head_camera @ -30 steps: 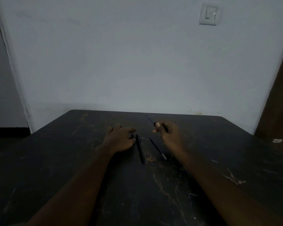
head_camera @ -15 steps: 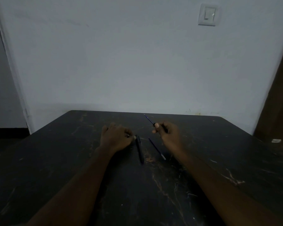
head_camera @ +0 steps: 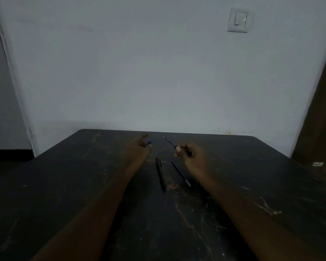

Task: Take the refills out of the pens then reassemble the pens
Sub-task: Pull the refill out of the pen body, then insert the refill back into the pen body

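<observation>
My right hand [head_camera: 191,154] is raised over the dark table [head_camera: 83,185] and pinches a thin pen part with a refill [head_camera: 168,141] sticking out toward the upper left. My left hand [head_camera: 138,149] is lifted off the table and holds a small blue piece [head_camera: 149,142] at its fingertips. Between the hands, a black pen barrel [head_camera: 161,174] lies on the table, pointing away from me. To its right a loose thin refill [head_camera: 180,174] with a pale tip lies slanted.
The scratched table ends at a pale wall [head_camera: 158,81] with a light switch [head_camera: 238,20]. A dark door or panel [head_camera: 322,110] stands at the right. A small white object [head_camera: 317,164] lies beyond the table's right edge.
My left hand has lifted from beside the black pen barrel and moved away from me, now with a small blue piece at its fingertips. My right hand has hardly moved.
</observation>
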